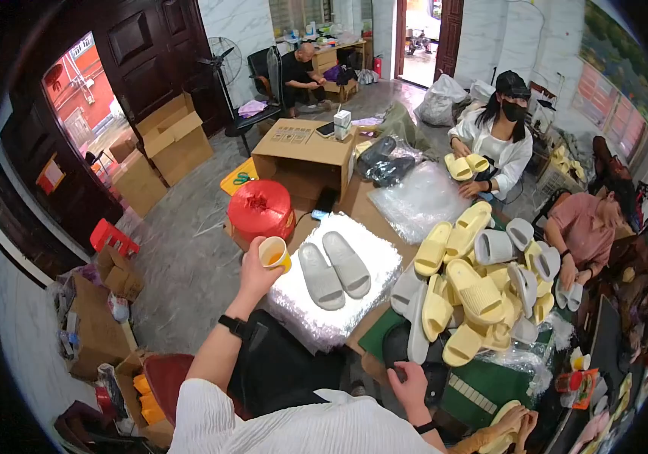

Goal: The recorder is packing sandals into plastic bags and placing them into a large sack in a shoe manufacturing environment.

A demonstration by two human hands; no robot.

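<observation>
My left hand (pixel 254 274) is closed round a paper cup (pixel 274 255) with amber liquid in it, raised beside a stack of shiny clear plastic bags (pixel 369 321). On that stack lies a pair of grey slide slippers (pixel 321 277), side by side. My right hand (pixel 410 386) is low at the table's near edge, fingers apart and slightly bent, with nothing visible in it. Black slippers (pixel 434 369) lie right next to it, partly covered by the pile. Just beyond rises a heap of yellow slippers (pixel 477 291) mixed with grey ones (pixel 493 247).
A red roll of plastic twine (pixel 260 210) and an open cardboard box (pixel 300 161) stand behind the stack. Clear bags (pixel 424 198) lie farther right. Co-workers sit along the right; one holds yellow slippers (pixel 466 166). Another person's hands (pixel 507 430) hold a slipper at lower right.
</observation>
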